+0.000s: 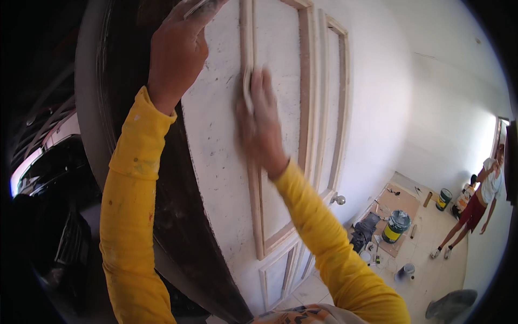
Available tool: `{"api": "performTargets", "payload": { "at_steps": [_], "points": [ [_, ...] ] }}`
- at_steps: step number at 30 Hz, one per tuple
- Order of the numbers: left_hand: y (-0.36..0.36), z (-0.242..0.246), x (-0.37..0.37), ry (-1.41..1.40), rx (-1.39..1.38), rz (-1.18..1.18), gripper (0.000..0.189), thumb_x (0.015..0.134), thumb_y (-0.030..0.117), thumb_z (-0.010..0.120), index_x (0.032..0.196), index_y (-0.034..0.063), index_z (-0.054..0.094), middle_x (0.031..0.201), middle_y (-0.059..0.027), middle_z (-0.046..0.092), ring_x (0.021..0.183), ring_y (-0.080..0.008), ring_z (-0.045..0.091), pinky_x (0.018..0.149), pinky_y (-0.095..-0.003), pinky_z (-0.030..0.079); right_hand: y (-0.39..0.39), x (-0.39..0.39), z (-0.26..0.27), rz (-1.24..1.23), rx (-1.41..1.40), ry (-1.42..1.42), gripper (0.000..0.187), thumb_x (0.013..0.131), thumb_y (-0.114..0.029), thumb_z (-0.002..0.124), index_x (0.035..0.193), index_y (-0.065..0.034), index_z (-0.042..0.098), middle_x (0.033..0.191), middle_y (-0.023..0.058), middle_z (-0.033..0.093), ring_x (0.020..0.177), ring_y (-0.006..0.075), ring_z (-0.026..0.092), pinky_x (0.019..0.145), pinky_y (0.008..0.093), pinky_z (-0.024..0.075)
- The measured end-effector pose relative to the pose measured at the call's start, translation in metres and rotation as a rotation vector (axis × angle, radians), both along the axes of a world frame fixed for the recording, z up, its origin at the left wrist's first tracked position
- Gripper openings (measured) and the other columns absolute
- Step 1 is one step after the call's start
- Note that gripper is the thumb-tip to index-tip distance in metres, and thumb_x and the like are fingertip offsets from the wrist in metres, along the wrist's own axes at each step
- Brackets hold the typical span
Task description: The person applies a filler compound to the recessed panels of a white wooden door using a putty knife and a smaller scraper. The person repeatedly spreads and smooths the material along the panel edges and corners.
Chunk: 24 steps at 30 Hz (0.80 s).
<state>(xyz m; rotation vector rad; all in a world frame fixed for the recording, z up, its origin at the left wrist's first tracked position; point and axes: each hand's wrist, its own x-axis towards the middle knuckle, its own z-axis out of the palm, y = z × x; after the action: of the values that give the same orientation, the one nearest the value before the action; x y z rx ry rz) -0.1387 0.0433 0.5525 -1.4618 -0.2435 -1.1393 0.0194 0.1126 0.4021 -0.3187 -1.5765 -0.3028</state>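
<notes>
A panelled door [220,170] with raised wooden mouldings stands in front of me, its white surface patchy and specked. My right hand [263,117], blurred, presses a thin, pale, folded sheet [247,87] against the long vertical moulding [255,202]; whether it is sandpaper cannot be told. Higher up and to the left, my left hand [178,56] reaches to the picture's top edge beside the door. A thin light-edged thing [197,8] shows at its fingers, which are partly cut off, so its grip is unclear. Both forearms wear stained yellow sleeves.
A dark door frame [174,210] runs left of the door; a round doorknob [339,199] is at its right. On the tiled floor, cardboard [409,198] bears a paint bucket [396,227]. Another bucket [444,199] and a person [481,198] are farther right. A vehicle [52,178] stands far left.
</notes>
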Motion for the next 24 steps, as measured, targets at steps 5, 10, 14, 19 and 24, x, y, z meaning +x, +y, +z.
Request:
{"api": "performTargets", "payload": {
  "at_steps": [5, 10, 14, 19, 24],
  "points": [
    [0.007, -0.010, -0.001, -0.089, 0.012, 0.050, 0.051, 0.096, 0.000, 0.055, 0.146, 0.0107, 0.052, 0.140, -0.0145, 0.059, 0.125, -0.0329, 0.059, 0.110, -0.0439, 0.043, -0.003, -0.011, -0.065, -0.084, -0.027, 0.042, 0.066, 0.094, -0.002, 0.056, 0.154, 0.0030, 0.031, 0.157, 0.0336, 0.029, 0.147, 0.0453, 0.028, 0.121, 0.0519, 0.0235],
    [0.001, -0.018, 0.022, -0.238, -0.014, -0.013, 0.057, 0.095, -0.004, 0.052, 0.149, 0.0120, 0.048, 0.138, -0.0158, 0.061, 0.120, -0.0352, 0.061, 0.106, -0.0412, 0.047, 0.009, 0.007, 0.134, 0.086, 0.196, 0.102, 0.062, 0.096, -0.006, 0.053, 0.154, 0.0044, 0.031, 0.157, 0.0331, 0.029, 0.144, 0.0470, 0.032, 0.120, 0.0503, 0.0257],
    [0.013, -0.026, 0.012, -0.299, -0.041, 0.060, 0.063, 0.095, -0.001, 0.055, 0.155, 0.0133, 0.038, 0.141, -0.0185, 0.057, 0.122, -0.0385, 0.059, 0.104, -0.0422, 0.049, 0.015, -0.008, 0.057, 0.015, 0.056, 0.091, 0.061, 0.100, -0.013, 0.051, 0.153, 0.0072, 0.029, 0.156, 0.0358, 0.027, 0.146, 0.0482, 0.029, 0.120, 0.0467, 0.0274],
    [0.012, -0.026, 0.014, -0.333, -0.042, -0.033, 0.069, 0.095, 0.003, 0.058, 0.157, 0.0138, 0.032, 0.142, -0.0210, 0.056, 0.124, -0.0419, 0.057, 0.103, -0.0427, 0.049, 0.008, -0.003, 0.090, -0.160, 0.110, 0.072, 0.059, 0.101, -0.015, 0.051, 0.152, 0.0080, 0.031, 0.157, 0.0346, 0.029, 0.146, 0.0512, 0.026, 0.121, 0.0510, 0.0226],
    [0.018, -0.031, 0.012, -0.395, -0.084, -0.080, 0.070, 0.094, 0.004, 0.061, 0.157, 0.0118, 0.032, 0.135, -0.0242, 0.059, 0.116, -0.0441, 0.061, 0.098, -0.0440, 0.051, 0.012, -0.009, 0.153, -0.210, 0.048, 0.113, 0.058, 0.104, -0.028, 0.046, 0.155, -0.0034, 0.033, 0.162, 0.0278, 0.023, 0.149, 0.0523, 0.015, 0.123, 0.0521, 0.0152]
  ]
}}
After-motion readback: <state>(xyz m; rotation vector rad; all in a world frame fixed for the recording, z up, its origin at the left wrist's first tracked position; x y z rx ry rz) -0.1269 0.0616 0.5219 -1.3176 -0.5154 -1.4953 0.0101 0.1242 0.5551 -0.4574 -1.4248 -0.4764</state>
